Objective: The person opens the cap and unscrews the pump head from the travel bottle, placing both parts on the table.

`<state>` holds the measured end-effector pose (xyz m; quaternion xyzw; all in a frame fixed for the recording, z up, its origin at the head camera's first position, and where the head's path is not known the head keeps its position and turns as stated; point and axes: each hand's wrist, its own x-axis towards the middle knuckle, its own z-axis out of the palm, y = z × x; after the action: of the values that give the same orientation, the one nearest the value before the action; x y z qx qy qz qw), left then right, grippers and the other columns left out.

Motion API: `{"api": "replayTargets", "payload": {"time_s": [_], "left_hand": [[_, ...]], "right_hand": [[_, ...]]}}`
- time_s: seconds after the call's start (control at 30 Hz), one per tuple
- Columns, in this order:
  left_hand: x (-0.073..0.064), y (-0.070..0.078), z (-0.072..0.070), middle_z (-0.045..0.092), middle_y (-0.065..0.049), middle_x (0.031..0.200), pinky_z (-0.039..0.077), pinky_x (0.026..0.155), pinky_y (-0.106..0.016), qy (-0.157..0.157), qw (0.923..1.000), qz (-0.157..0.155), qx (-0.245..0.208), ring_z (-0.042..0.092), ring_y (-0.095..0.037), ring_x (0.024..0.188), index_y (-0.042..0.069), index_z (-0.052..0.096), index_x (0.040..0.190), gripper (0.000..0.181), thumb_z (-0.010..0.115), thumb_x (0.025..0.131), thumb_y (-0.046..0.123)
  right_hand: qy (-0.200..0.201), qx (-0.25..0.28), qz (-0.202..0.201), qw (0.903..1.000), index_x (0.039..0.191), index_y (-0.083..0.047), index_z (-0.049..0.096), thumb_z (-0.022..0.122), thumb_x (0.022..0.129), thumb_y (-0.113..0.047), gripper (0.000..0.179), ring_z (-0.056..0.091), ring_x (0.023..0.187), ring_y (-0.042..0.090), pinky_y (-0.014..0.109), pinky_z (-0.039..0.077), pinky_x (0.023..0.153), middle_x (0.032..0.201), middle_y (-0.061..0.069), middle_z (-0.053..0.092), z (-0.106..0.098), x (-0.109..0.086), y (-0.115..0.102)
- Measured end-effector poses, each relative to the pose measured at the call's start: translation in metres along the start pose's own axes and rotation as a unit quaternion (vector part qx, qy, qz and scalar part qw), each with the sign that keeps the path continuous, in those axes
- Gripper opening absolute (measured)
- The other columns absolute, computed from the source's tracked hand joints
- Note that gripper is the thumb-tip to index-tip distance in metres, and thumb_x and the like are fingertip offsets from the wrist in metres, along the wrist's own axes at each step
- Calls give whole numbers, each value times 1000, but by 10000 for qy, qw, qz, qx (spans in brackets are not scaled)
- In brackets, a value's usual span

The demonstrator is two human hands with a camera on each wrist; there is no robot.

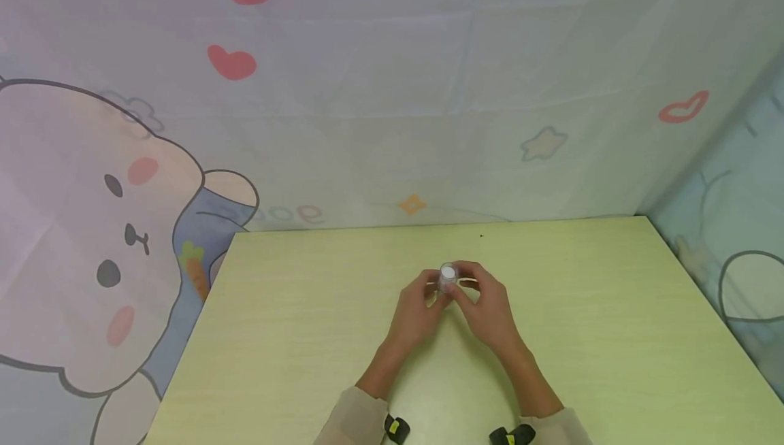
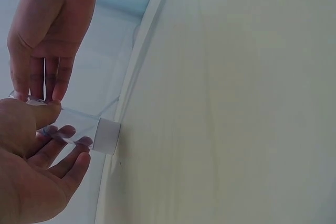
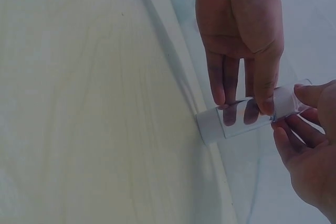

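Note:
A clear cylindrical bottle (image 1: 448, 273) with white ends stands upright on the table, between the two hands. Its white base (image 3: 210, 126) meets the tabletop, and a white band shows beneath the clear cap (image 3: 304, 88). My left hand (image 1: 415, 314) holds the clear body from the left with thumb and fingers. From the right, my right hand (image 1: 493, 314) pinches the capped upper end between thumb and fingers. In the left wrist view, fingers cover part of the bottle (image 2: 79, 121).
The pale yellow wooden table (image 1: 294, 322) stretches to both sides of the hands. Behind it hangs a printed cloth (image 1: 392, 91) with hearts, stars and a cartoon animal. A small dark speck (image 1: 481, 235) lies near the table's back edge.

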<state>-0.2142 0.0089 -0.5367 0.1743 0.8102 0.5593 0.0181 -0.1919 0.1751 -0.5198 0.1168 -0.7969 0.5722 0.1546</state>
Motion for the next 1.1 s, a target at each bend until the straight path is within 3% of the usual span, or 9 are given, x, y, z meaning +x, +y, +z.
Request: {"api": "replayTargets", "payload": {"time_s": [0.77, 1.1], "left_hand": [[1, -2, 0, 67, -8, 139, 52, 110, -44, -3, 10000, 51, 47, 66, -32, 127, 11, 63, 135, 34, 71, 105, 27], [1, -3, 0, 67, -8, 140, 53, 108, -43, 2, 9999, 58, 118, 67, -31, 126, 13, 63, 135, 36, 70, 106, 31]], "right_hand": [[18, -134, -112, 9998, 130, -7, 67, 77, 100, -15, 33, 66, 121, 26, 53, 55, 104, 126, 5, 71, 0, 1, 0], [5, -195, -170, 9997, 136, -5, 63, 77, 100, -13, 40, 66, 122, 29, 52, 55, 104, 130, 9, 70, 1, 0, 1]]}}
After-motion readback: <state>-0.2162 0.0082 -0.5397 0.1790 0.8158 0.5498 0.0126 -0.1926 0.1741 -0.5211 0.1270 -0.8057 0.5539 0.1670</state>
